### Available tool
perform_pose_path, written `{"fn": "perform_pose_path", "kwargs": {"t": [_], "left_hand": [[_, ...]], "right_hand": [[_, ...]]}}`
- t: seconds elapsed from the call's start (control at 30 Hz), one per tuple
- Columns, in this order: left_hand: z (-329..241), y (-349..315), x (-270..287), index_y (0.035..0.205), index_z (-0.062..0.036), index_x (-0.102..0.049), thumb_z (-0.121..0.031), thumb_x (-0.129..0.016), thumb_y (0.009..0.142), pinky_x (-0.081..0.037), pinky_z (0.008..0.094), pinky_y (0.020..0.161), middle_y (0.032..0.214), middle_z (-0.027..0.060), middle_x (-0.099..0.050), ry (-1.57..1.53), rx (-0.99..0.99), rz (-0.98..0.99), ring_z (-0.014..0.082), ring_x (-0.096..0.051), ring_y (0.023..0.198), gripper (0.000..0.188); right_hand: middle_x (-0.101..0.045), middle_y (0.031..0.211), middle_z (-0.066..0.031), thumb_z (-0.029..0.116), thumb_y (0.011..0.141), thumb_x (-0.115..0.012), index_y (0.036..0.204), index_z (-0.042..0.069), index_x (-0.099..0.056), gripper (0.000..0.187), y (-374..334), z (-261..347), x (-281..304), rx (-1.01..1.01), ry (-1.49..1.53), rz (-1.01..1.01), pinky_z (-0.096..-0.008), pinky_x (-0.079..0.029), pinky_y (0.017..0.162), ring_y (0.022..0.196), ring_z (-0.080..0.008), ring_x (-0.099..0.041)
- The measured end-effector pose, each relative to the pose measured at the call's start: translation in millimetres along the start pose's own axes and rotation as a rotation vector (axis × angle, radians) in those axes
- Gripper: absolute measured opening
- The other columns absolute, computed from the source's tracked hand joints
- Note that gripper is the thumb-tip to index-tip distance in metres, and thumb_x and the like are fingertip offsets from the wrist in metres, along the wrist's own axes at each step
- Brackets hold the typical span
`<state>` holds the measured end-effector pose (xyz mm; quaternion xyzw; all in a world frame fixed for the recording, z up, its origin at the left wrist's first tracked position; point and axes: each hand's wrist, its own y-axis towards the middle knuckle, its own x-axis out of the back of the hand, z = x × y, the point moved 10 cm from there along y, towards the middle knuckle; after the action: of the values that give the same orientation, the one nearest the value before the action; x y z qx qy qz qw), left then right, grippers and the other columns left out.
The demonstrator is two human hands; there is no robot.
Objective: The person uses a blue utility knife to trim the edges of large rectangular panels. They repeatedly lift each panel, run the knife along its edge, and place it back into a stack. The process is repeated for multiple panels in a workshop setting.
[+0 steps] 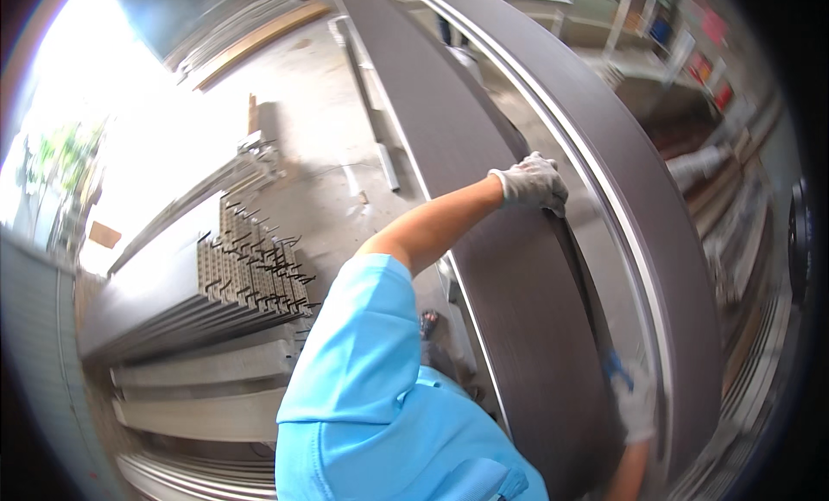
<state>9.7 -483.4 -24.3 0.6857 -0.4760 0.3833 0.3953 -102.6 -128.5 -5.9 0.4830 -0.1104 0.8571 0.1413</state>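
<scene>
A long dark brown panel (pixel 527 294) lies lengthwise before me, with a dark strip (pixel 577 272) along its right edge. My left hand (pixel 534 183), in a whitish work glove, is closed at that edge, its fingers curled down over it. Farther down the same edge is my right hand (pixel 637 404), also gloved and blurred by motion. A small blue object (pixel 617 370) shows at its fingers; its kind cannot be made out. To the right, across a gap, runs a second brown panel (pixel 661 268) with a pale rail (pixel 596 164) along its near side.
At left stands a stack of long boards (pixel 147 311) with dark prongs sticking from their ends. Pale beams (pixel 207 415) lie below it. A metal bar (pixel 371 112) is on the floor left of the panel. Blurred materials (pixel 734 207) fill the right side.
</scene>
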Motion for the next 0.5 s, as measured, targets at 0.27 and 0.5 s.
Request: {"fn": "perform_pose_path", "kwargs": {"t": [0.27, 0.5], "left_hand": [[139, -18, 54, 0.096, -0.0234, -0.077, -0.037, -0.065, 0.089, -0.057, 0.0394, 0.076, 0.088, 0.0057, -0.074, 0.189, 0.177, -0.193, 0.0267, -0.071, 0.078, 0.019], [121, -7, 51, 0.086, -0.0197, -0.077, -0.040, -0.070, 0.089, -0.046, 0.0412, 0.088, 0.082, 0.0001, -0.072, 0.013, 0.125, -0.208, 0.0227, -0.061, 0.098, 0.022]], "right_hand": [[-0.073, 0.101, -0.0187, 0.011, 0.086, -0.068, 0.111, -0.002, -0.070, 0.028, 7, 5, -11, -0.088, 0.076, 0.084, -0.0372, -0.054, 0.081, 0.093, -0.0305, -0.073], [-0.072, 0.096, -0.0186, 0.015, 0.087, -0.071, 0.109, 0.002, -0.069, 0.026, 100, 55, -26, -0.055, 0.052, 0.103, -0.0391, -0.053, 0.077, 0.088, -0.0344, -0.071]]}}
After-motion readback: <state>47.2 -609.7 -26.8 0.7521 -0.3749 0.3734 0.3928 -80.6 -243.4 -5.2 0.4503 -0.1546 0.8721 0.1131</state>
